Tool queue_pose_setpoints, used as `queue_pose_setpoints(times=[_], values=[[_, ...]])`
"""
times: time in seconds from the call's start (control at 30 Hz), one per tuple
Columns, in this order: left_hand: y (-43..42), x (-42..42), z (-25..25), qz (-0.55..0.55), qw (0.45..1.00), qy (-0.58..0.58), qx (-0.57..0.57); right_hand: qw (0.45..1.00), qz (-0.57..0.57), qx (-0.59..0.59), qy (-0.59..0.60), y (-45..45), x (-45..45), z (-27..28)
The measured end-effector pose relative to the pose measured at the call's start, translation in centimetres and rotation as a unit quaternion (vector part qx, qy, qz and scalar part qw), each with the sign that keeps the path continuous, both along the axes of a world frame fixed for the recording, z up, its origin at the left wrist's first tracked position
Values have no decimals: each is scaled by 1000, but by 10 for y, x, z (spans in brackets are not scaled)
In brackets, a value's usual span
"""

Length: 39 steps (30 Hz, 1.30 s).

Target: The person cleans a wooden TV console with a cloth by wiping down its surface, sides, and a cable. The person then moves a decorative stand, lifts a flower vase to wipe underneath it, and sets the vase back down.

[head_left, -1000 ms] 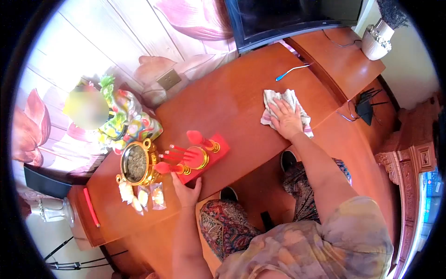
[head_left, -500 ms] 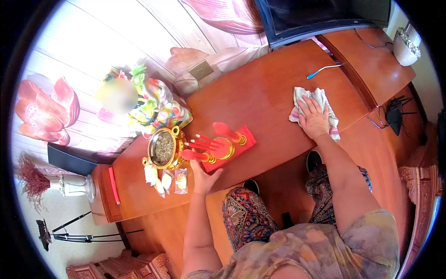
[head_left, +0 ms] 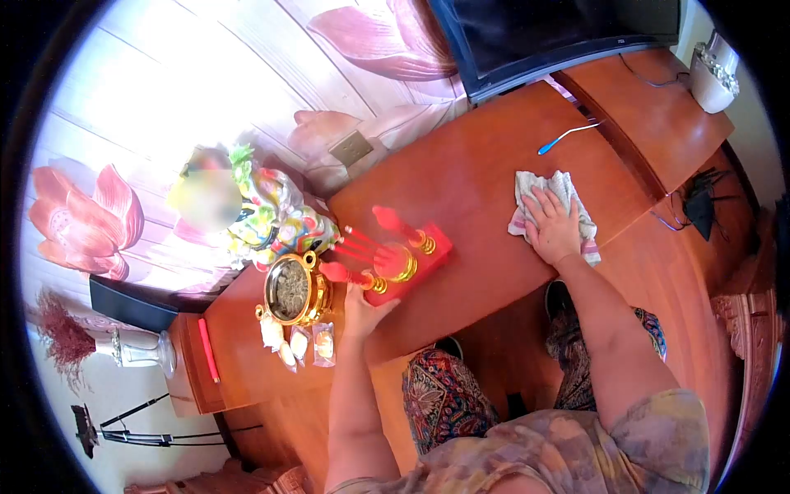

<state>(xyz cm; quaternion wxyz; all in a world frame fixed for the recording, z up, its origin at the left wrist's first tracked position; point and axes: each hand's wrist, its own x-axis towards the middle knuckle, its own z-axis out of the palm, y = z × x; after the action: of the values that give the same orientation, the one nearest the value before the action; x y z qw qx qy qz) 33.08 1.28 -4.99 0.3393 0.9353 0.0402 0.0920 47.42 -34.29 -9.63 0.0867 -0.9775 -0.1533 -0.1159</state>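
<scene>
Cloth [head_left: 586, 224]: striped at the edges, lying spread and somewhat rumpled on the tabletop [head_left: 461, 173], near its front edge, below the cable with a blue tip [head_left: 568, 134]. My right hand [head_left: 555, 230] rests on it palm down, open, fingers slightly apart, with no fold gripped. My left hand [head_left: 360, 313] is at the end of the red candle stand [head_left: 440, 240], beside the gold censer [head_left: 319, 300]; its thumb is spread along the base, its fingers are partly hidden, and I cannot tell whether it grips. The stand carries two red bulb-shaped candles and three thin sticks between them. Wrapped packets [head_left: 325, 344] lie in front of the censer, and a brightly coloured figurine [head_left: 288, 222] is behind it. Step in hand, in my judgement: my right palm working the cloth on the wood while my left attends to the stand. Any stroke calls for even palm pressure and clearance from the cable; any shift of the stand, for a level base.
</scene>
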Motion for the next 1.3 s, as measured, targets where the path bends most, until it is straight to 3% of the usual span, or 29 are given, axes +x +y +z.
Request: queue_pose_setpoints(times=[0.2, 0.53, 0.87, 1.0, 1.13, 1.2, 1.3], values=[[5, 87, -12, -46, 995, -79, 38, 1000, 0, 2, 14, -2, 0, 2], [37, 192, -22, -17, 999, -28, 31, 999, 9, 36, 26, -1, 1, 4], [62, 233, -27, -48, 999, 19, -6, 999, 13, 38, 32, -1, 2, 4], [55, 232, -27, -1, 1000, 20, -7, 999, 8, 41, 33, -2, 1, 4], [49, 212, -48, -8, 996, -45, -71, 999, 11, 41, 27, -4, 1, 6], [41, 195, -67, 81, 962, -170, -197, 999, 21, 44, 24, -4, 0, 5], [7, 166, -73, 155, 958, -240, -35, 998, 17, 56, 33, -6, 1, 1]])
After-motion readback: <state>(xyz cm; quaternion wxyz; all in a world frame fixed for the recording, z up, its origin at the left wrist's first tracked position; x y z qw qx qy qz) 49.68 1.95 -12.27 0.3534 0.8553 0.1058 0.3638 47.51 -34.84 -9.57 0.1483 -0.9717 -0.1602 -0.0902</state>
